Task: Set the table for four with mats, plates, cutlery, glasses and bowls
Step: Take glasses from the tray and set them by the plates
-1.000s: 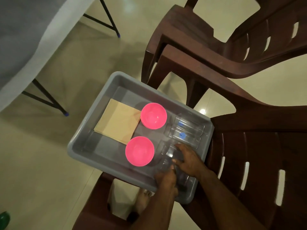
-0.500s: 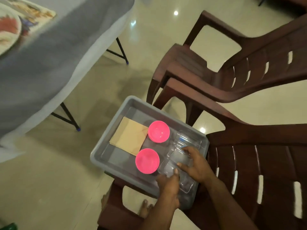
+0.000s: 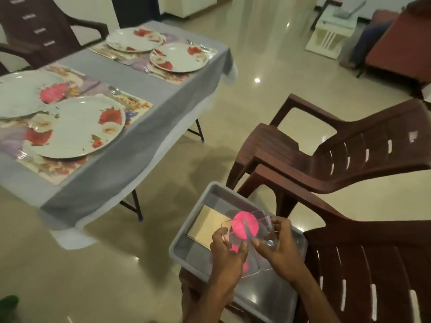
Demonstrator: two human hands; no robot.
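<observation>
Over the grey tub (image 3: 184,231) at the bottom centre, my left hand (image 3: 227,249) grips one clear glass (image 3: 227,227) and my right hand (image 3: 278,247) grips another clear glass (image 3: 264,223). Both glasses are lifted above the tub. A pink bowl (image 3: 246,226) shows through the glasses, and part of a second pink bowl (image 3: 234,247) peeks out by my left hand. A tan mat (image 3: 205,226) lies flat in the tub. On the table (image 3: 149,89) at the upper left lie floral mats with four flowered plates (image 3: 77,129) and cutlery (image 3: 121,93).
The tub rests on a brown plastic chair (image 3: 363,264). Another brown chair (image 3: 338,150) stands just behind it. A third chair (image 3: 39,26) sits at the table's far side. Shiny tiled floor (image 3: 116,264) lies between the table and the chairs. A white stand (image 3: 331,33) is far right.
Both hands have lifted the clear glasses up out of the tub. The view has swung upward, bringing the set table into sight.
</observation>
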